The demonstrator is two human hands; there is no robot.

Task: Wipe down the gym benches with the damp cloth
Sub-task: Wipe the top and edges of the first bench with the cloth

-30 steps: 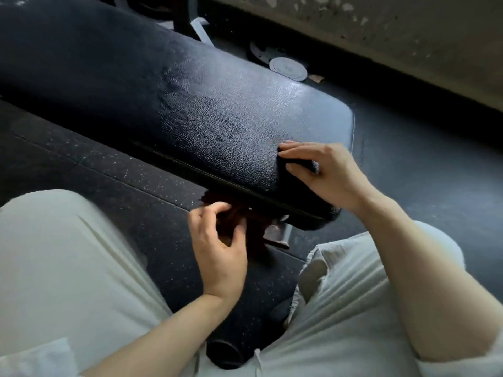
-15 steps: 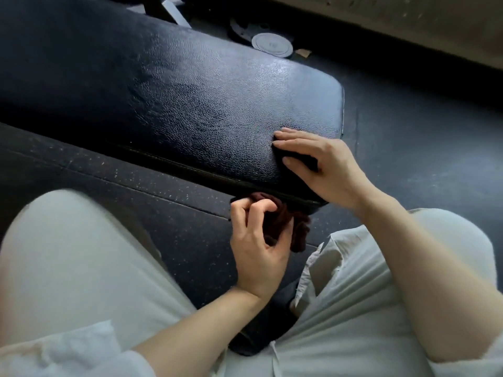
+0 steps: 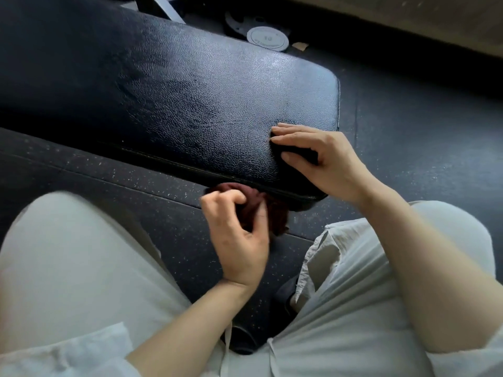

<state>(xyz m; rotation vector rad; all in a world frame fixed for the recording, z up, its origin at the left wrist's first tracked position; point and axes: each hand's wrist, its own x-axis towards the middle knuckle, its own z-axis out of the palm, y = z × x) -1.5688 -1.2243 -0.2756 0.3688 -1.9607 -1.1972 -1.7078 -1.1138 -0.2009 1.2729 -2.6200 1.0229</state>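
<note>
Cloth (image 3: 268, 210), soft and limp, sits bunched in the left hand (image 3: 239, 235) grip beneath the bench (image 3: 190, 104) edge, while the right hand (image 3: 324, 161) rests spread on the surface.

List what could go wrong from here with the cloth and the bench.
1. The left hand holds the bunched dark red cloth below the bench pad's near edge, so the wipe may miss the underside seam.
2. The cloth is wadded, so little of it may touch the pad.
3. The right hand braces on the pad corner, so that spot may go unwiped.
</note>
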